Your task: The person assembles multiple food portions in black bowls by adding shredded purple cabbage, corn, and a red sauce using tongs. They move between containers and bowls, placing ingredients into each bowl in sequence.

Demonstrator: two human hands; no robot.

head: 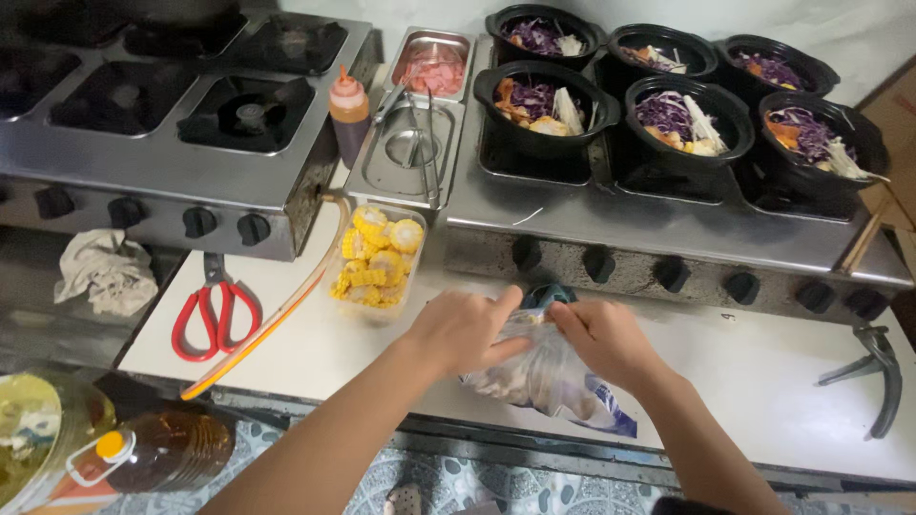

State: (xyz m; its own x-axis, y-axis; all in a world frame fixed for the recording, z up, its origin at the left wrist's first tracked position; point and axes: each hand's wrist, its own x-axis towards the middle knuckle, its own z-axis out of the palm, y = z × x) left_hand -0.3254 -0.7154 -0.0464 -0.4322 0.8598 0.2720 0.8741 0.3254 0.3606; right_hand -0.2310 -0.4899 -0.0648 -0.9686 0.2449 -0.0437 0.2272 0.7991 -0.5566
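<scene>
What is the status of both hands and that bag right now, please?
Left hand and right hand both grip the plastic bag top. Bag on white counter. Nothing in the way.

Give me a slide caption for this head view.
Both hands, left hand and right hand, grip a clear plastic bag beside a stove.

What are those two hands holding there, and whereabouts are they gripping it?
Both the left hand and the right hand pinch a clear plastic bag of pale food at its top edge, near the opening.
</scene>
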